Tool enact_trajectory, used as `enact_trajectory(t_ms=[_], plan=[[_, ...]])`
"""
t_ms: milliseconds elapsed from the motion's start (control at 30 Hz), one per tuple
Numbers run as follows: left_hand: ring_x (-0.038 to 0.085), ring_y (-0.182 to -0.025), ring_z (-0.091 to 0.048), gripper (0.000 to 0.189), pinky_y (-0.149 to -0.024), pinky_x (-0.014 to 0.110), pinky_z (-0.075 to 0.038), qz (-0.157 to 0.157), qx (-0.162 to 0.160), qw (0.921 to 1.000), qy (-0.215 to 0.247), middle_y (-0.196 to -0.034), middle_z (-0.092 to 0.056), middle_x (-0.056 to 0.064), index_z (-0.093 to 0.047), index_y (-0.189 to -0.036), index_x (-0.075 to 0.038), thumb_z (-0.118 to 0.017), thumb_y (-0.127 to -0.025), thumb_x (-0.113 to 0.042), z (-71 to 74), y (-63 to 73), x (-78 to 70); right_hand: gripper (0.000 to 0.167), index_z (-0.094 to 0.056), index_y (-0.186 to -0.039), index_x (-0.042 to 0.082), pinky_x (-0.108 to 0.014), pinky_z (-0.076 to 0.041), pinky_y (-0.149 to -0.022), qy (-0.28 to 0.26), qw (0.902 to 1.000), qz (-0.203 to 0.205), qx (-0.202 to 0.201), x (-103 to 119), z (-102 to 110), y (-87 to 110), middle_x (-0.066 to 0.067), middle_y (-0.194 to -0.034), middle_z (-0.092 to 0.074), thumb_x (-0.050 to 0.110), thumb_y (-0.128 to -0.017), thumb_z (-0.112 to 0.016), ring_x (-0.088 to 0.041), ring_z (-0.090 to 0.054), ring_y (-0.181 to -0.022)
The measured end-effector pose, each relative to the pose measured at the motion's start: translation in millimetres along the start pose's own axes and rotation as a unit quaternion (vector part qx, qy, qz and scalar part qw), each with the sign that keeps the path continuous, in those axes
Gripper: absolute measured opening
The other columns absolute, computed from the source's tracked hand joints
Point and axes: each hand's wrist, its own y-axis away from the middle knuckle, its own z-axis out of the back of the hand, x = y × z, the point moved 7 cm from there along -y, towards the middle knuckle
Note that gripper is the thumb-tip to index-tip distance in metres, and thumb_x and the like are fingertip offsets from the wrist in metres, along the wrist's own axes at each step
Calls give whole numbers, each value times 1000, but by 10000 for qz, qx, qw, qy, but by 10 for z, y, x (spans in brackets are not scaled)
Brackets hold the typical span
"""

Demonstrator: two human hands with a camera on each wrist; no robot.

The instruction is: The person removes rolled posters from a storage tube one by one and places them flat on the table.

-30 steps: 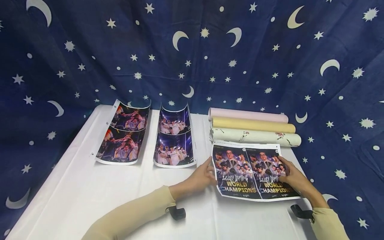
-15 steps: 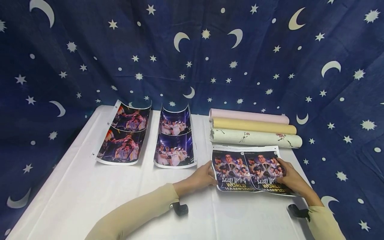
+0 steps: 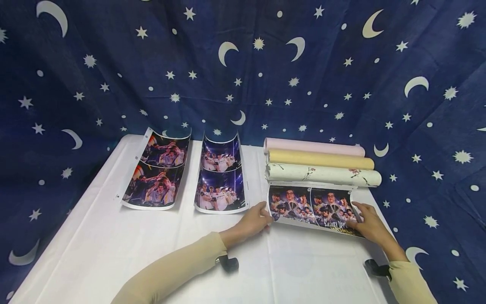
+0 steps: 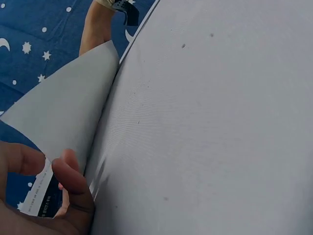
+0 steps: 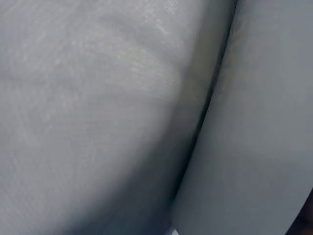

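A printed poster (image 3: 291, 203) with two matching group pictures and large lettering lies at the right of the white table in the head view. Its near edge curves up, so the lower lettering is partly out of sight. My left hand (image 3: 252, 221) holds the left edge between thumb and fingers, while my right hand (image 3: 373, 223) grips the right edge. In the left wrist view the poster's plain pale back (image 4: 68, 98) bends upward beyond the thumb and fingers. That back (image 5: 254, 137) fills the right side of the right wrist view, where the hand itself is almost wholly hidden.
Behind the poster lie three rolls: pink (image 3: 315, 147), yellow (image 3: 322, 159) and flower-patterned white (image 3: 324, 174). Two curled photo sheets, one left (image 3: 157, 169) and one nearer the middle (image 3: 221, 175), rest on the white-covered table (image 3: 190, 249). A star-patterned blue cloth (image 3: 243, 63) hangs behind.
The poster's near edge has risen and curled away from the body, hiding most of the lower lettering. Both hands stay at its sides. The rolls and photo sheets have not moved.
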Motion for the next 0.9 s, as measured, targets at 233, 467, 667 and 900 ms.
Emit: enact_trajectory(t_ms=[233,467,667,900], plan=[[16,-61,-61,59,-62,23,-45,-63,-191,9998,-12,-87,-68,16,-40,-144,-2,-62,-91,-16,62,38,-2,60,-43,-138,-6,-67,-42,-85,214,9970,160,-726,160,167,7,-37,-133,-38,14,-87,-68,-56,-50,-110],[25,-65,-62,49,-65,27,-45,-310,-190,9992,-146,-86,-67,20,-48,-135,-5,-61,-90,-18,106,149,-84,62,-42,-142,-1,-71,-40,-81,291,9902,287,-1337,503,351,26,-35,-137,-40,12,-87,-68,-53,-51,-111],[35,-72,-65,43,-58,25,-45,-386,-79,9992,-2,-91,-65,21,-51,-130,-4,-61,-89,-15,110,251,-159,67,-41,-142,-1,-69,-42,-82,200,9852,758,-1522,851,379,30,-33,-136,-43,5,-83,-71,-55,-51,-111],[32,-72,-65,32,-56,24,-45,-508,-47,9986,-137,-87,-61,4,-54,-122,-8,-59,-91,-14,259,369,-304,67,-43,-141,0,-67,-41,-87,18,9808,1270,-1478,1171,315,26,-29,-136,-44,5,-81,-73,-53,-51,-115]])
